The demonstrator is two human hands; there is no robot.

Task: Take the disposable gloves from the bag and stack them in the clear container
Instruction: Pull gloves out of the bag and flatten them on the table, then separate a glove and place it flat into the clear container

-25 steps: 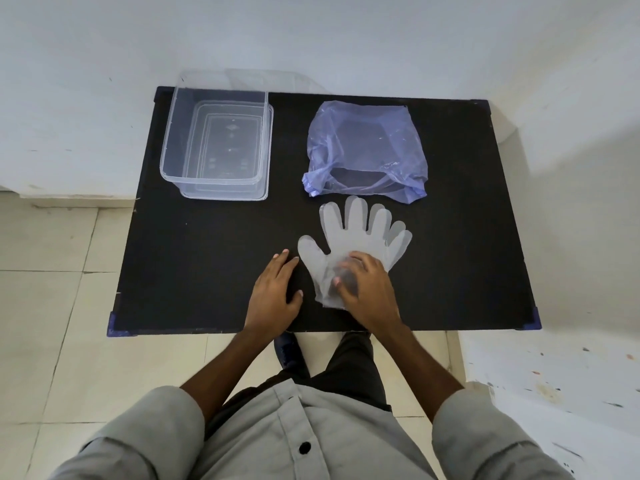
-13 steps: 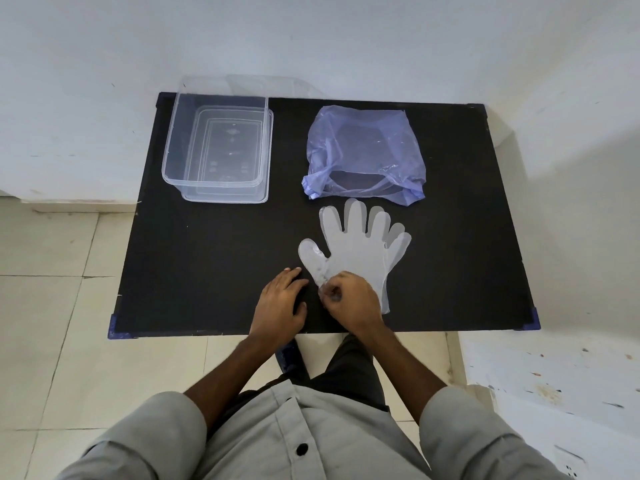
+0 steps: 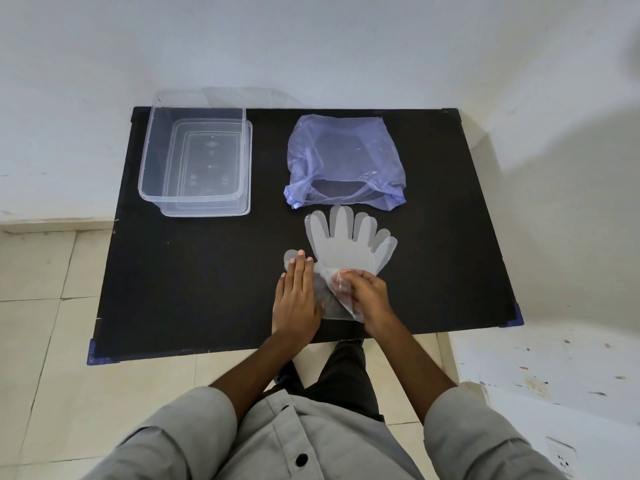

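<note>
Gloves [image 3: 349, 244] lie flat on the black table [image 3: 207, 289] just below the blue bag [image 3: 346, 157] — I judge I'm peeling off the top one. My right hand [image 3: 367, 296] pinches its cuff; my left hand [image 3: 298, 296] presses flat, fingers together. Next: lift it clear, carry it to the empty clear container [image 3: 194, 199].

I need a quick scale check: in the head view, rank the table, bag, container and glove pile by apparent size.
1. black table
2. purple bag and clear container: look alike, unranked
3. glove pile, partly covered by hands
</note>
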